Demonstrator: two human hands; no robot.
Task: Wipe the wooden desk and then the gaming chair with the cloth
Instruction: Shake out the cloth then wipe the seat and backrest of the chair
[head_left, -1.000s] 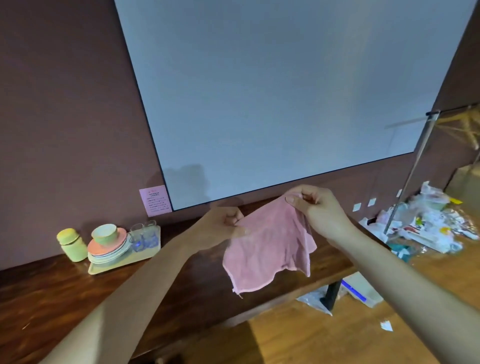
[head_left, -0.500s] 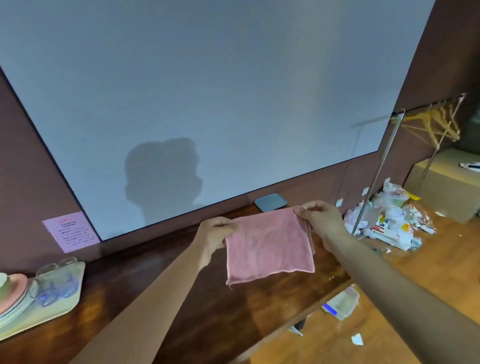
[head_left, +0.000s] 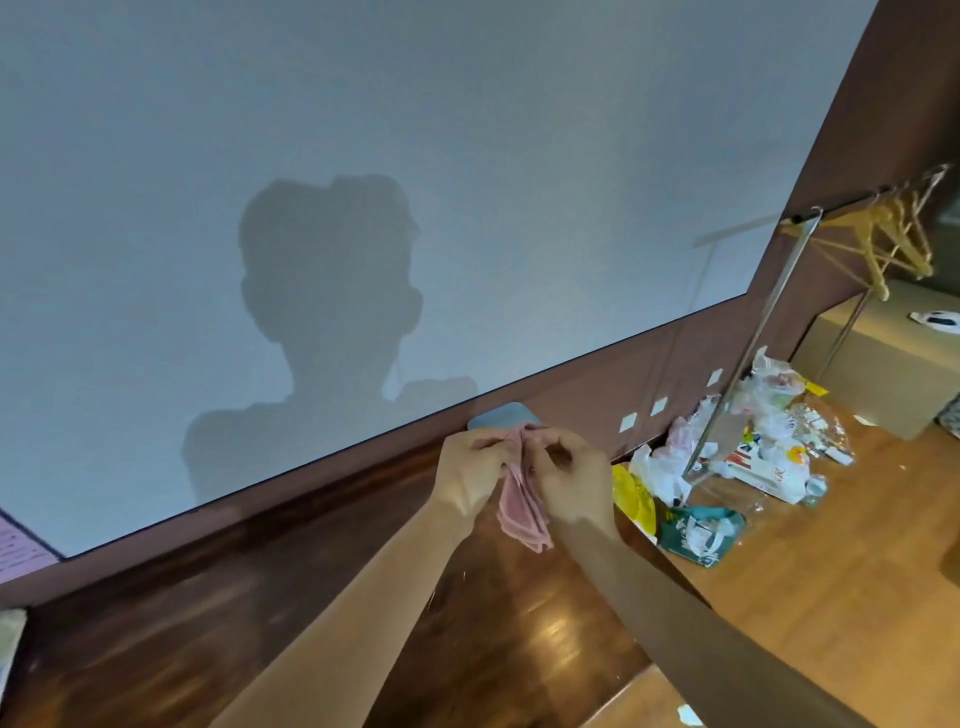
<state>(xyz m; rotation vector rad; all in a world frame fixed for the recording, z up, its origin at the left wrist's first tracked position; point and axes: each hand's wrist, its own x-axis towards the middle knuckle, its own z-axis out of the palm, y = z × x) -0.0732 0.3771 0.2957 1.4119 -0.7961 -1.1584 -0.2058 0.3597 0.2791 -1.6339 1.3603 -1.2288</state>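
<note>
Folded since the earlier frame, when it hung spread between the hands, the cloth (head_left: 522, 512) now droops in a narrow bunch at 5 o'clock from centre. The wooden desk (head_left: 208, 649), from 6 to 9 o'clock, looks not yet wiped; no gaming chair shows. The left hand (head_left: 467, 473) and right hand (head_left: 574, 480) meet above the desk, curled fingers pinching the cloth's top. Both wipes seem left to do.

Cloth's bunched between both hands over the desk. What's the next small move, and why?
Probably lower the pink cloth flat onto the wooden desk under the right hand and release the left hand. Both hands pinch it, bunched, seemingly hanging above the surface; no wiping contact shows yet.
</note>
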